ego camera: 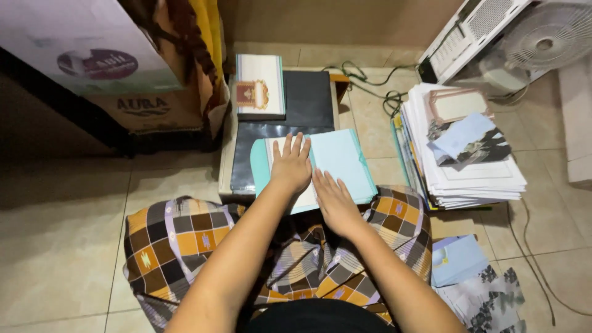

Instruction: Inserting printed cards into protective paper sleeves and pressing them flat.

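Closest to the camera is the lap, wrapped in a checked sarong (pixel 179 240) in orange, brown and grey, with a few blue and patterned sheets (pixel 475 280) loose on the floor tiles by the right knee.

Both hands are flat on a pale teal card cover (pixel 342 157) that lies on a low black-topped board (pixel 246 157) right in front of the knees. The left hand (pixel 291 163) is spread, palm down, on the white inner part at the fold. The right hand (pixel 333 200) is just beside it, fingers together and pressing along the near edge. Neither is pinching anything, just pressing the card flat.

How far along: my guess is somewhere in the middle of a batch. The one under the hands looks folded or nearly so. Past it on the board there's a small stack of cream cards with a gold-and-red crest (pixel 260 86) and green edges, which look finished, next to a dark folder (pixel 308 98). To the right is a tall messy pile of white and blue sheets (pixel 468 166) with a pink-bordered card on top, so plenty seems left.

Farther back on the left, a brown cardboard box (pixel 148 111) with dark lettering sits under a white box with a round purple label (pixel 80 55). Far right corner has a white fan (pixel 542 43) and a green cable (pixel 370 80) trailing over the tiles.
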